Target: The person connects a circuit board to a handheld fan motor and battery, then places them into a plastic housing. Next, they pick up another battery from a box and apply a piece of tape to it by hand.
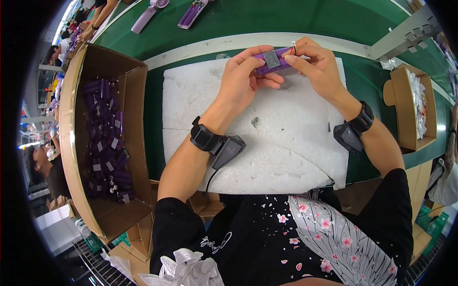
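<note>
Over the far part of a white foam board (286, 128), my two hands hold a purple battery pack (263, 69) between them. It bears a grey foam pad (272, 59) on its upper side. My left hand (244, 71) grips its left end between thumb and fingers. At the other end, the thumb and fingers of my right hand (317, 64) pinch together by the short red and dark wires (289, 51), which lead to a small white plug (293, 44). Part of the pack's right end is hidden by the right fingers.
On the left stands a deep cardboard box (136, 90) of purple battery packs (107, 143). A smaller box (400, 114) with white pieces is at the right. Beyond a pale rail (229, 44) lie a lilac handheld fan (145, 16) and a purple fan part (192, 14). Co-workers are at left.
</note>
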The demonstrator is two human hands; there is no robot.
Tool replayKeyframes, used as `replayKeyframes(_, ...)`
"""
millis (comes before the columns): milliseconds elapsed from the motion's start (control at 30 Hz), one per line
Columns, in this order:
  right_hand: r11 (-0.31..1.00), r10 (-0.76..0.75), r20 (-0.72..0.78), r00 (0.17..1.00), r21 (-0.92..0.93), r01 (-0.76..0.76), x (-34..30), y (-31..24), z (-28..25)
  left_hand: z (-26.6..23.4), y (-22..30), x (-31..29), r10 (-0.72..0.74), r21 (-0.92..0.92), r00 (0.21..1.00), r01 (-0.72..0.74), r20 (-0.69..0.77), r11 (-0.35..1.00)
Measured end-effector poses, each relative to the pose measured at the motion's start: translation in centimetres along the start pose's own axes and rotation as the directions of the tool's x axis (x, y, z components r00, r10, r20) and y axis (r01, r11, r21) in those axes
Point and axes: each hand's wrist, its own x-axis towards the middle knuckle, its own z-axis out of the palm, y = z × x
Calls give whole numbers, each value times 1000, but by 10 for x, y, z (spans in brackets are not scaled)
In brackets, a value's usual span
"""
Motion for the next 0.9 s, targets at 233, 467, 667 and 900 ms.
replayKeyframes(233,1000,4,9,1000,11,-5,0,-1,0,-1,1,1,-1,-22,1000,1,13,1000)
replayKeyframes(467,998,-5,-92,996,63,11,-1,2,2,1,-1,0,7,6,1000,-7,20,1000)
replayKeyframes(667,995,25,-110,994,96,-14,-2,-2,0,2,-1,0,-13,-6,1000,13,11,1000)
replayKeyframes(900,982,-24,-138,990,182,49,-1,2,2,2,-1,0,-16,-4,1000,16,6,1000)
